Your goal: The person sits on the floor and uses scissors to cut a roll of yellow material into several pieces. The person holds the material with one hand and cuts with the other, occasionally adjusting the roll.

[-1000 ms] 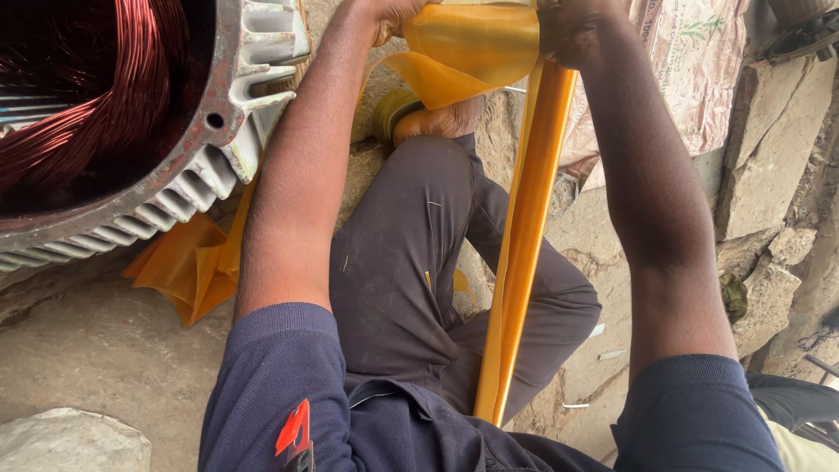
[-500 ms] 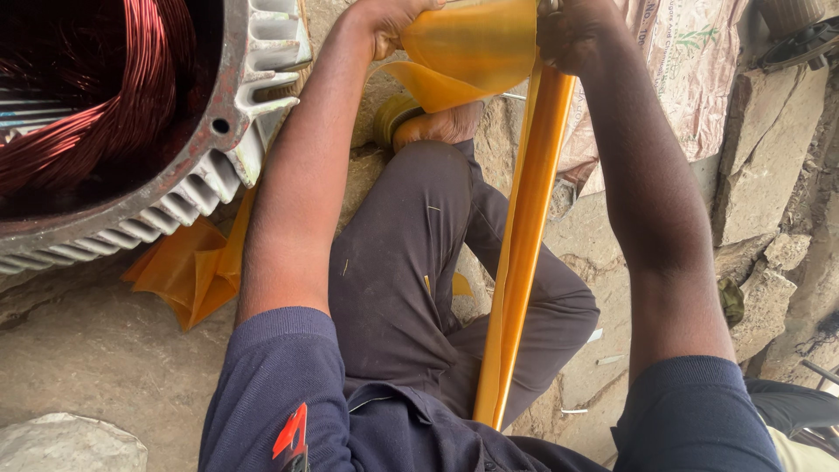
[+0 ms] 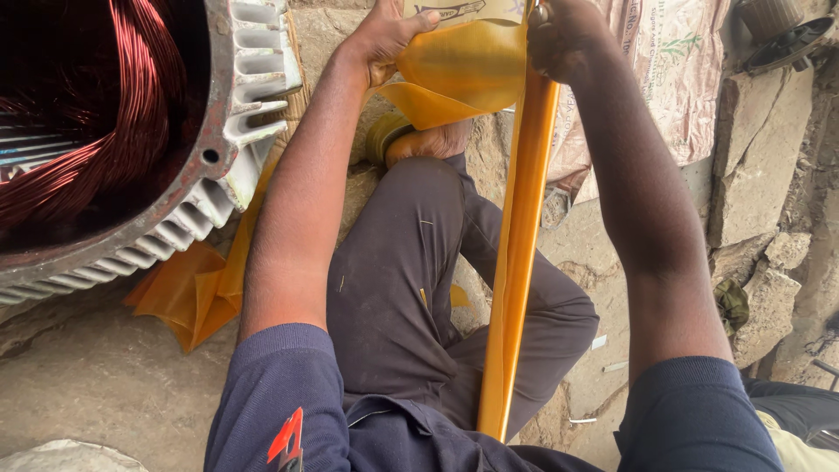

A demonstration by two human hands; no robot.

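Both arms reach forward over my folded legs. My left hand (image 3: 389, 35) grips the wide upper part of a translucent yellow insulating film sheet (image 3: 459, 65) near the top of the view. My right hand (image 3: 564, 35) is closed around the same film at its right edge, with something metal showing at the fist's top. From there a long narrow yellow strip (image 3: 516, 253) hangs straight down to my lap. A large electric motor stator (image 3: 114, 140) with red copper windings and a finned grey housing lies at the left.
More crumpled yellow film (image 3: 188, 293) lies under the stator on the stone floor. A printed sack (image 3: 651, 79) and rough stone blocks (image 3: 760, 201) sit to the right. A small metal part (image 3: 782, 35) rests at the top right.
Both hands have stayed at the top of the view with the film; the view has shifted only slightly, and the strip hangs as before.
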